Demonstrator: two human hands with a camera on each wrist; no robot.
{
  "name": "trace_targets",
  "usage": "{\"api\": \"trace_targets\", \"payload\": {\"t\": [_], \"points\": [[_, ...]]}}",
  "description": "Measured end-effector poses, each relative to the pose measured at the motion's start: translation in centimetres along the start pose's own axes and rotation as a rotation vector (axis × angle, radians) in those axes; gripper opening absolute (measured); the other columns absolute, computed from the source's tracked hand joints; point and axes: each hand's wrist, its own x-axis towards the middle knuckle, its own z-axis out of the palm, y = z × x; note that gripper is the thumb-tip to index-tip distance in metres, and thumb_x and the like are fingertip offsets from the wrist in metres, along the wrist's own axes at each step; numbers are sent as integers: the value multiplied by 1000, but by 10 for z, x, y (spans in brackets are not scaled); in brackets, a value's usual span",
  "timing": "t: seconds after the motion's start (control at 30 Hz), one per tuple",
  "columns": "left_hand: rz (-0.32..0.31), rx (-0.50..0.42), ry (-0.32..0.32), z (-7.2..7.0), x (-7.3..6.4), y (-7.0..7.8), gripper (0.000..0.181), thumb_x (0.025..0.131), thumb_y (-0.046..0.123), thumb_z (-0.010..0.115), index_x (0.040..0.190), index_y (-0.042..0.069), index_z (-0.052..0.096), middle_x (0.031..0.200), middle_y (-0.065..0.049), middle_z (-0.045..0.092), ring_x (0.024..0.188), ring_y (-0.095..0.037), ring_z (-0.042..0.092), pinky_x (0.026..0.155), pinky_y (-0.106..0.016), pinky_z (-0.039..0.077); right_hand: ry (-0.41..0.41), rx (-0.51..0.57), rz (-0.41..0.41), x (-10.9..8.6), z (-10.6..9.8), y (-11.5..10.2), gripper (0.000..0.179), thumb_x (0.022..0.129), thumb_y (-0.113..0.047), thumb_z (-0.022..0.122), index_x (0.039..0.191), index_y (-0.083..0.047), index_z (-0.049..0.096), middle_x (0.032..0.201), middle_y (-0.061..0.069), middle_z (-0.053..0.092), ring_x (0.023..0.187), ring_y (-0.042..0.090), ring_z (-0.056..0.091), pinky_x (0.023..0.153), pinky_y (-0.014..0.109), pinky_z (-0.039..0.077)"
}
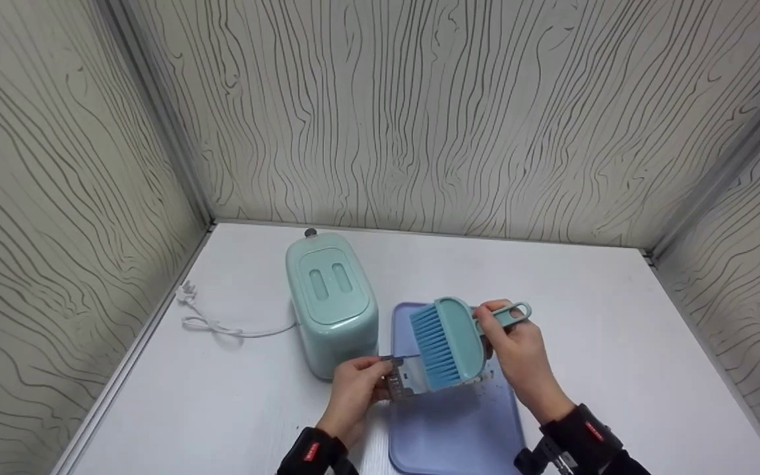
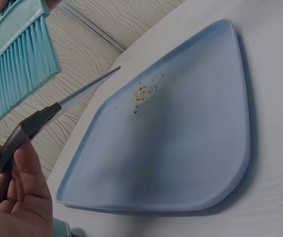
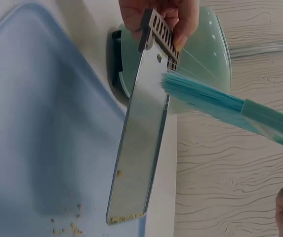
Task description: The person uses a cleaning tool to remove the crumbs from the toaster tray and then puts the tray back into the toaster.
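My left hand (image 1: 355, 389) pinches the dark slotted end of a toaster crumb tray (image 3: 137, 133), a thin flat metal plate held tilted above the blue tray (image 1: 449, 432). Crumbs line the plate's lower edge in the right wrist view. In my right hand (image 1: 524, 359) is the handle of a teal brush (image 1: 466, 340). Its blue bristles (image 3: 200, 94) hang over the plate close to the slotted end. Loose brown and yellow crumbs (image 2: 142, 94) lie scattered on the blue tray below.
A mint-green toaster (image 1: 330, 297) with a lid on top stands just left of the blue tray. Its white cord and plug (image 1: 212, 323) lie on the white table (image 1: 617, 330) to the left. Patterned panels (image 1: 419, 119) enclose the back and sides.
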Motion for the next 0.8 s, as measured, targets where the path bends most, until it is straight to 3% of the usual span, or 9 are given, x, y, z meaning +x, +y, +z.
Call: {"api": "trace_targets", "payload": {"t": [0.13, 0.53, 0.8], "points": [[3, 6, 0, 1, 1, 0, 31, 89, 14, 71, 113, -5, 71, 95, -11, 72, 71, -15, 64, 65, -27, 56, -49, 34, 28, -5, 9, -3, 18, 103, -23, 63, 106, -6, 67, 75, 6, 57, 64, 14, 52, 56, 24, 44], [-13, 13, 8, 2, 3, -1, 26, 88, 14, 71, 108, -4, 73, 92, -9, 71, 70, -15, 63, 64, -27, 55, -91, 78, 128, -13, 23, 6, 19, 101, -24, 66, 106, -5, 65, 78, 5, 55, 68, 14, 51, 59, 24, 44], [-5, -11, -8, 0, 1, 0, 30, 89, 12, 70, 112, -7, 70, 90, -10, 71, 67, -14, 63, 63, -27, 56, -75, 12, 125, -12, 19, 16, 19, 103, -26, 63, 105, -7, 68, 77, 5, 56, 66, 13, 52, 57, 23, 44]]}}
